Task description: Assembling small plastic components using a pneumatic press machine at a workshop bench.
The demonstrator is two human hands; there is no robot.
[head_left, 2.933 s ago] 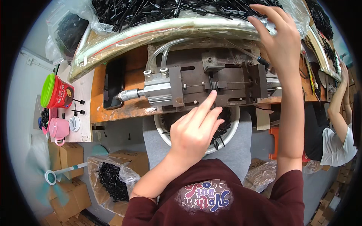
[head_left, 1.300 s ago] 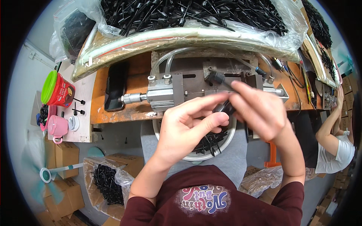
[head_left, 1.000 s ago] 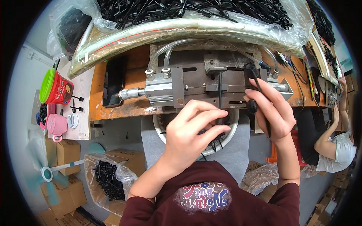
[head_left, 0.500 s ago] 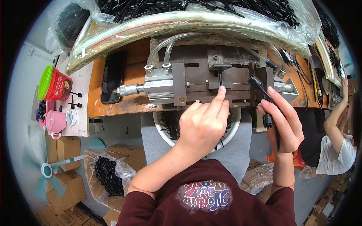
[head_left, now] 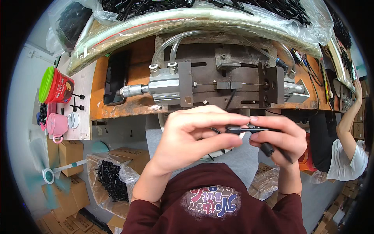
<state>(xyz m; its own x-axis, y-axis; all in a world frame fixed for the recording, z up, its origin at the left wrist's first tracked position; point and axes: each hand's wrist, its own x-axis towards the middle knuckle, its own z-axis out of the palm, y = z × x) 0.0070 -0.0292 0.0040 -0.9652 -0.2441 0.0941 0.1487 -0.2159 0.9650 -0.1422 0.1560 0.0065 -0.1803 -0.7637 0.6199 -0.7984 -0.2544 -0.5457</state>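
Note:
Both my hands meet over my lap, just in front of the bench. My left hand closes its thumb and fingers around the head end of a black plastic stem. The other end of that stem lies in my right hand, which also grips a second black stem with a thick ribbed knob. On the bench beyond stands a metal clamping fixture with a small centre block. A loose black stem slants down from that block. Partly hidden under my hands is a white-rimmed basin with black stems.
Air cylinders with clear hoses flank the fixture. A dark phone lies left on the bench. Farther left are a red tub and a pink cup. A fan stands lower left. Another person sits at right.
My left hand has drawn back from the fixture's block toward me and met my right hand, which moved down and inward. The stem at the block now tilts toward me.

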